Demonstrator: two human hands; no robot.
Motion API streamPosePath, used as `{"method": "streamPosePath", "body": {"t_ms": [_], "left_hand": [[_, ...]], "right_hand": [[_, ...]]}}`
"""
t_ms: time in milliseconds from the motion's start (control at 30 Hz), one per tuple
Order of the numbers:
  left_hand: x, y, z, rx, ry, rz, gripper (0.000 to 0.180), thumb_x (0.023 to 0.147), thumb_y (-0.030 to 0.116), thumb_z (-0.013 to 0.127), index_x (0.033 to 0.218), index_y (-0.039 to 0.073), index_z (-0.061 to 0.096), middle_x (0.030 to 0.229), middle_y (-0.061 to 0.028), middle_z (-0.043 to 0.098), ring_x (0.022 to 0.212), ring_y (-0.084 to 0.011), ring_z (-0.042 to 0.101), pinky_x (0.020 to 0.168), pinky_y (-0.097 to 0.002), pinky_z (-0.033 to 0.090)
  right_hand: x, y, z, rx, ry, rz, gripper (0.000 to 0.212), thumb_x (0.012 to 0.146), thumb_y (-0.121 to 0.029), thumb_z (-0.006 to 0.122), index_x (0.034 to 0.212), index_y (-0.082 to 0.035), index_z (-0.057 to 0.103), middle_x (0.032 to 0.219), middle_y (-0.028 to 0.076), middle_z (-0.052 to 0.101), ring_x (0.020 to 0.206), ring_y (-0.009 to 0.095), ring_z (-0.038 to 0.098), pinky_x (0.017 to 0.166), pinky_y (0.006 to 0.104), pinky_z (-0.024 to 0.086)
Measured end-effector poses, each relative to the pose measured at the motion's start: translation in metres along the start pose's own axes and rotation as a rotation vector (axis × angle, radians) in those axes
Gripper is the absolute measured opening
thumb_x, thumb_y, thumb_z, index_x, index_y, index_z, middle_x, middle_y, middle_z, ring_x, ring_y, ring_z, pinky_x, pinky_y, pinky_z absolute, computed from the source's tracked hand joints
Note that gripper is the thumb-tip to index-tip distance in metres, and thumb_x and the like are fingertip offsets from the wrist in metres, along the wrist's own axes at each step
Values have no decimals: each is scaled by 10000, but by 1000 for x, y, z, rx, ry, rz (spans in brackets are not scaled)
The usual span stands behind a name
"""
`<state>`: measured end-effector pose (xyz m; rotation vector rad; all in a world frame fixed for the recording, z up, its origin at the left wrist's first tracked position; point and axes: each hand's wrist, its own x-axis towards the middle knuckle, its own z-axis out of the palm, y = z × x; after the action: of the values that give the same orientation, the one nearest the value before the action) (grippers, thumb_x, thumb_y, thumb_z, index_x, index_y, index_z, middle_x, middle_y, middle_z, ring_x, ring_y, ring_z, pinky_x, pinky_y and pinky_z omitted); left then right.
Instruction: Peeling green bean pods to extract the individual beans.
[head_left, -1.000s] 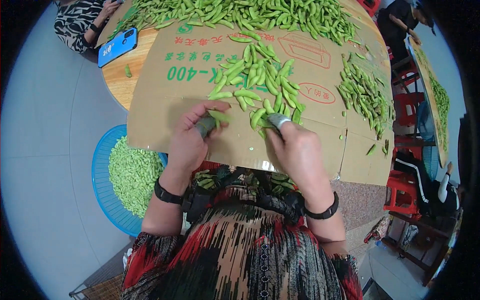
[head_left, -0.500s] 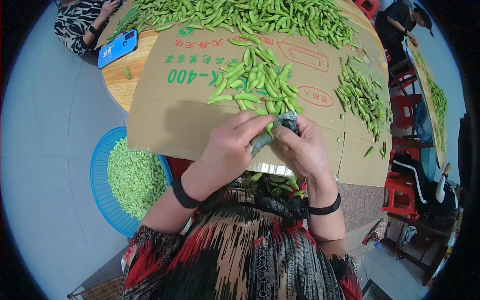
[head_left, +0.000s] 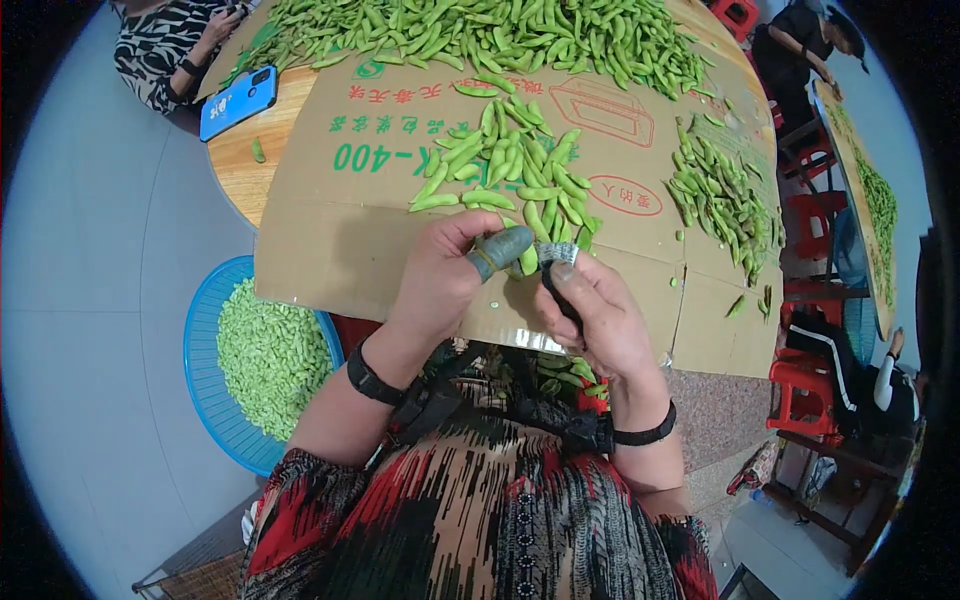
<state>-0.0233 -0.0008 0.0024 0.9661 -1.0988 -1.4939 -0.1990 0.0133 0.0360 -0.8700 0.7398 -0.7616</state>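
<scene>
Holding left hand (head_left: 443,270) and right hand (head_left: 603,312) half-curled over the near edge of the cardboard (head_left: 340,250), 1 pod (head_left: 528,262) between, can't tell if pinched by either tbh.

pods (head_left: 512,160) lie on cardboard (head_left: 340,245) (basin (head_left: 204,400) of beans (head_left: 274,360) to the left).
</scene>
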Motion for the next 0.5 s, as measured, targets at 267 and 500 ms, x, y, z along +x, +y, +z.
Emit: {"method": "streamPosePath", "body": {"t_ms": [267,500], "left_hand": [[-5,-5,9,88,-51,171,118,826,82,593,898,23,665,878,-45,616,820,-135,553,751,-270,426],[-6,1,14,-282,-135,-70,134,813,40,586,947,35,584,861,2,563,780,-78,508,721,-228,407]], "right_hand": [[-2,8,1,-139,85,-31,190,965,-156,388,863,-67,522,578,-51,403,470,32,318,416,191,261],[-5,13,-1,-187,138,-62,147,938,-128,449,892,-61,571,582,-48,448,480,29,367,425,181,285]]}}
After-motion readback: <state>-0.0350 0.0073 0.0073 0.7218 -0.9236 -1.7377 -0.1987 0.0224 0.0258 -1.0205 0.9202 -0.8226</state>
